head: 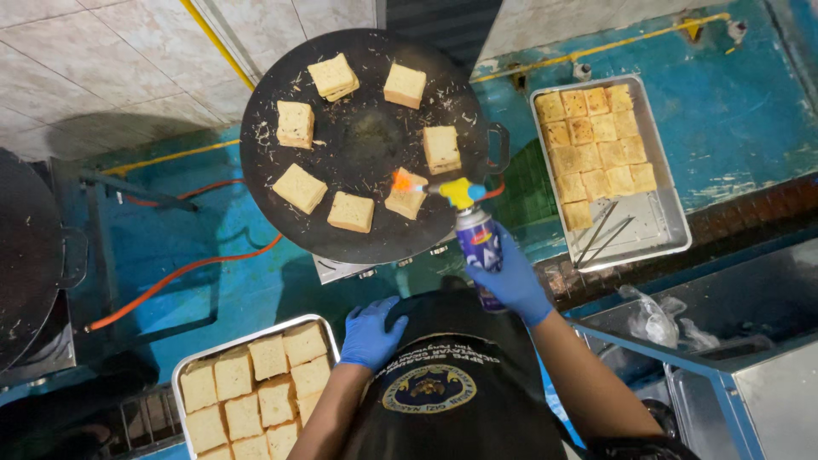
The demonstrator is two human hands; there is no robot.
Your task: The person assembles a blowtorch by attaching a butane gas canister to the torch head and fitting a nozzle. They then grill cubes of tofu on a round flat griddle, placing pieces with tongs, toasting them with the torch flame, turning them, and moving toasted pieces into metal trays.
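My right hand (514, 281), in a blue glove, grips a gas torch canister (479, 243) with a yellow nozzle. Its orange flame (400, 181) touches a tofu block (406, 198) at the near right of a round black griddle (362, 145). Several pale tofu blocks lie in a ring on the griddle. My left hand (371, 332), also gloved in blue, rests against my black apron (443, 383) with fingers curled and nothing in it.
A metal tray (656, 226) at the right holds browned tofu pieces and metal tongs (603, 230). Another tray (183, 375) of pale tofu sits near left. An orange gas hose (170, 281) runs over the blue surface. A second black griddle (25, 255) is at far left.
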